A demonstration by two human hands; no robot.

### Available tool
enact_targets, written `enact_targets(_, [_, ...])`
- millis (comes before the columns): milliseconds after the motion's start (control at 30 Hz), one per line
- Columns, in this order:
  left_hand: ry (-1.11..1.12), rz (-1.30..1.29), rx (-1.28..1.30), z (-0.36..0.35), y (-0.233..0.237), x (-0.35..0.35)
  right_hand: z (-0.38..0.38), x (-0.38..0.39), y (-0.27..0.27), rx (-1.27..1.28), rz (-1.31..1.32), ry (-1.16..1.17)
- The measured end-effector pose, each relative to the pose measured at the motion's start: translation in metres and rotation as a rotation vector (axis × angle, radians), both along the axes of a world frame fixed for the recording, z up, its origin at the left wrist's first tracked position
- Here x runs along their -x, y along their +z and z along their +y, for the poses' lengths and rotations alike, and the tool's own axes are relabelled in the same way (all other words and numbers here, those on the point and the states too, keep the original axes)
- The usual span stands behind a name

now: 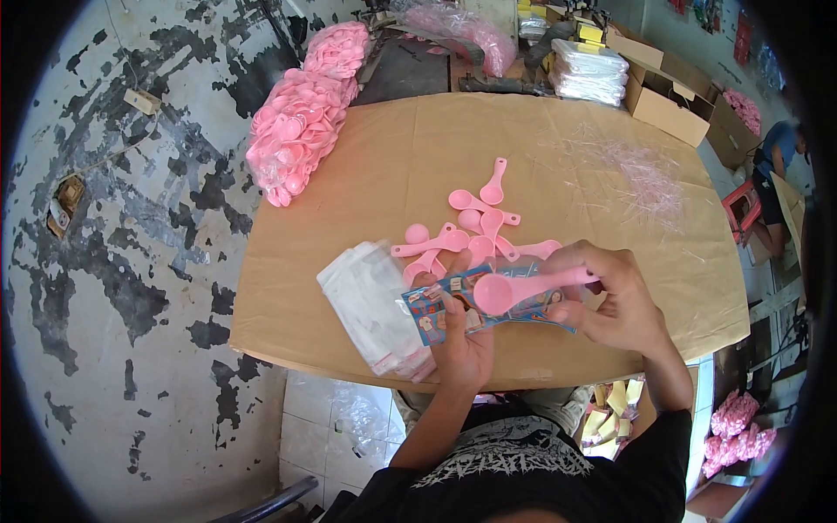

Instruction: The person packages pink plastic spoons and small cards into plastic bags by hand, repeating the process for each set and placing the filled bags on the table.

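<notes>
My left hand [464,350] grips a small blue printed packet [425,310] by its left part, thumb on top. A pink measuring spoon [499,295] lies across the front of the packet, its round bowl towards my left hand. My right hand [621,305] pinches the spoon's handle end, close to the packet's right end, where clear plastic shows. Just beyond both hands, several loose pink spoons [493,222] lie in a pile. A stack of clear plastic bags [362,301] rests left of my left hand, near the table's front edge.
Brown paper covers the table [349,192]. A big bag of pink spoons [296,131] stands at the back left. Thin clear strips [649,179] are scattered at the right. Behind them are stacked plastic packs [590,74] and a cardboard box [667,109]. A person [776,174] sits far right.
</notes>
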State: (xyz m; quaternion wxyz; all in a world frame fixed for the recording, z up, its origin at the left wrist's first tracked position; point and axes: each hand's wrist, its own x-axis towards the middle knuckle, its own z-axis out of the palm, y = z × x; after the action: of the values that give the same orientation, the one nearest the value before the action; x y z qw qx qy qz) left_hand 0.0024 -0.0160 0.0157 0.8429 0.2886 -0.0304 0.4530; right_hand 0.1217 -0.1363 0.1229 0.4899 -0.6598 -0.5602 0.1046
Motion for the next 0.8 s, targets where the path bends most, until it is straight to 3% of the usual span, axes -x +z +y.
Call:
enact_targets(67, [-0.055,0.033,-0.068,-0.004,-0.005,0.001,-0.001,0.003,0.003,0.126,0.031,0.000])
enact_targets(167, [-0.148,0.066,-0.044,-0.004,-0.003,0.006,-0.016,-0.021,0.021,-0.118,-0.183,-0.062])
enact_targets(267, [0.188,0.088,-0.208,-0.001,0.001,0.016,-0.023,-0.030,0.052,-0.398,-0.334,-0.282])
enact_targets(300, [0.302,0.074,-0.129,-0.008,0.017,0.026,-0.018,-0.029,0.057,-0.349,-0.366,-0.266])
enact_targets(333, [0.337,0.074,-0.271,-0.014,0.036,0.039,-0.018,-0.031,0.053,-0.214,-0.363,-0.232])
enact_targets(400, [0.209,-0.126,-0.574,-0.018,0.054,0.053,-0.017,-0.034,0.048,-0.027,-0.366,-0.195])
enact_targets(467, [0.045,-0.338,-0.690,-0.026,0.067,0.055,-0.012,-0.036,0.049,0.065,-0.367,-0.184])
enact_targets(500, [0.048,-0.342,-0.649,-0.038,0.081,0.053,-0.009,-0.039,0.043,-0.004,-0.270,-0.279])
enact_targets(600, [-0.236,0.031,-0.575,-0.051,0.106,0.083,-0.006,-0.045,0.040,0.024,-0.244,-0.265])
enact_targets(667, [-0.377,-0.023,-0.537,-0.050,0.106,0.083,-0.006,-0.047,0.042,0.054,-0.246,-0.221])
enact_targets(700, [-0.373,-0.252,-0.503,-0.050,0.100,0.071,-0.006,-0.047,0.045,0.033,-0.269,-0.216])
enact_targets(800, [-0.487,-0.563,-0.534,-0.043,0.104,0.057,-0.005,-0.051,0.046,0.037,-0.279,-0.187])
